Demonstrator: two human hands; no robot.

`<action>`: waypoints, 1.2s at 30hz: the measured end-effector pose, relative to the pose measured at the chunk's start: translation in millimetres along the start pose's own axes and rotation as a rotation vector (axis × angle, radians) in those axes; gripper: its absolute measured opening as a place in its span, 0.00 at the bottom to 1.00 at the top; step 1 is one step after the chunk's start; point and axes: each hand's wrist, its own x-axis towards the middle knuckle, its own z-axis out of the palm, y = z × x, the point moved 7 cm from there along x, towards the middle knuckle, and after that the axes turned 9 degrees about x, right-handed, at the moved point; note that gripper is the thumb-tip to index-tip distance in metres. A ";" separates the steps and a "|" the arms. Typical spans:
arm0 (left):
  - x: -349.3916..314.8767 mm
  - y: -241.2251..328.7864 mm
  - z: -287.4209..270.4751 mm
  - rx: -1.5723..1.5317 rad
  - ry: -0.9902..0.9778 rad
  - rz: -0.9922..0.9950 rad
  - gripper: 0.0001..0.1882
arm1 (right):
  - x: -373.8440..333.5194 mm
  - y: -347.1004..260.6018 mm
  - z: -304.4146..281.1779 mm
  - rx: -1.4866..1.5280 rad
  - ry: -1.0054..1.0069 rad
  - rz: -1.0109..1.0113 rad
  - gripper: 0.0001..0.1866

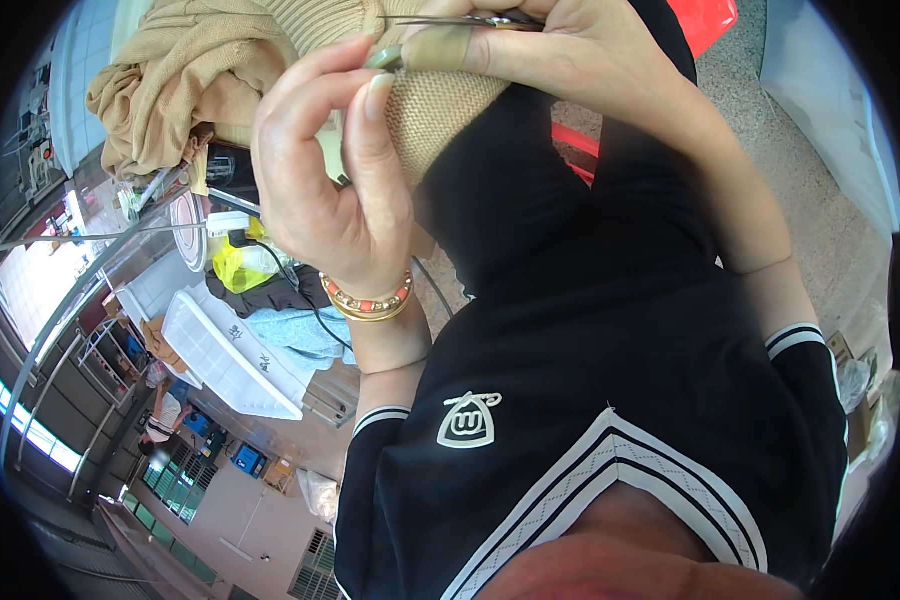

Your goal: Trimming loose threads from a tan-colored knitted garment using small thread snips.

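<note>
Pinched between thumb and fingertips of my left hand (340, 170) is a small green piece, like a button (384, 58), at the edge of a tan knitted garment (440, 115). The knit lies over my dark-clad lap. My right hand (570, 55) is closed around small scissors (460, 20), their thin blades pointing left above the knit. Brownish tape (438, 48) wraps its thumb, which presses on the fabric beside the green piece. Bracelets circle my left wrist. The scissors' handles are mostly hidden in my palm.
More tan knitwear (185, 80) is heaped at the far left. Left of me are a white plug block (227, 223) with cables, a yellow bag (240, 270) and a white crate (225, 350). Something red (705, 20) stands at the far right. Another person (162, 418) is in the background.
</note>
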 end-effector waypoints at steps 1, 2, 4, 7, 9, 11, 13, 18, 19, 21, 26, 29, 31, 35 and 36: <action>0.2 -1.2 1.1 -0.017 -0.009 0.003 0.05 | -1.4 3.4 -0.3 0.014 -0.017 0.079 0.12; 0.3 -2.4 2.0 -0.033 -0.018 0.006 0.05 | -2.7 0.6 -0.3 0.015 -0.017 0.080 0.12; 0.6 -4.3 2.3 -0.019 -0.016 0.023 0.05 | -7.3 -7.8 -2.8 -0.117 0.045 0.047 0.16; -0.6 -3.4 1.7 -0.036 -0.005 0.000 0.04 | -19.8 -28.4 -7.9 -0.130 0.164 -0.216 0.19; -3.0 -5.1 0.1 -0.061 0.006 -0.042 0.04 | -18.3 -39.2 -11.7 -0.269 0.131 -0.234 0.19; -4.9 -5.5 -0.1 -0.070 0.023 -0.047 0.05 | -20.2 -44.5 -10.2 -0.447 0.043 -0.308 0.21; -7.4 -5.0 -0.2 -0.088 0.035 -0.046 0.05 | -21.2 -48.9 -8.0 -0.514 0.050 -0.319 0.20; -12.8 -4.4 -1.9 -0.089 0.062 -0.038 0.06 | -24.2 -56.2 -1.3 -0.591 0.085 -0.367 0.18; -14.1 -3.4 -1.4 -0.095 0.075 -0.054 0.06 | -23.0 -54.3 -0.7 -0.618 0.082 -0.312 0.17; -15.4 -3.7 -3.2 -0.101 0.090 -0.070 0.06 | -21.5 -51.7 0.3 -0.644 0.076 -0.260 0.17; -14.4 -0.2 -3.4 0.005 0.093 -0.064 0.04 | -22.8 -59.9 5.2 -0.775 0.081 -0.379 0.16; -15.4 -0.6 -2.9 -0.001 0.103 -0.066 0.04 | -21.9 -57.4 7.1 -0.784 0.093 -0.306 0.16; -16.4 0.0 -2.8 0.001 0.110 -0.070 0.04 | -21.7 -58.0 7.7 -0.785 0.094 -0.300 0.16; -17.8 -0.5 -3.0 -0.004 0.117 -0.080 0.05 | -21.5 -61.0 10.8 -0.830 0.095 -0.300 0.17; -17.7 -1.0 -3.0 -0.005 0.118 -0.080 0.05 | -21.4 -60.7 10.7 -0.832 0.094 -0.299 0.17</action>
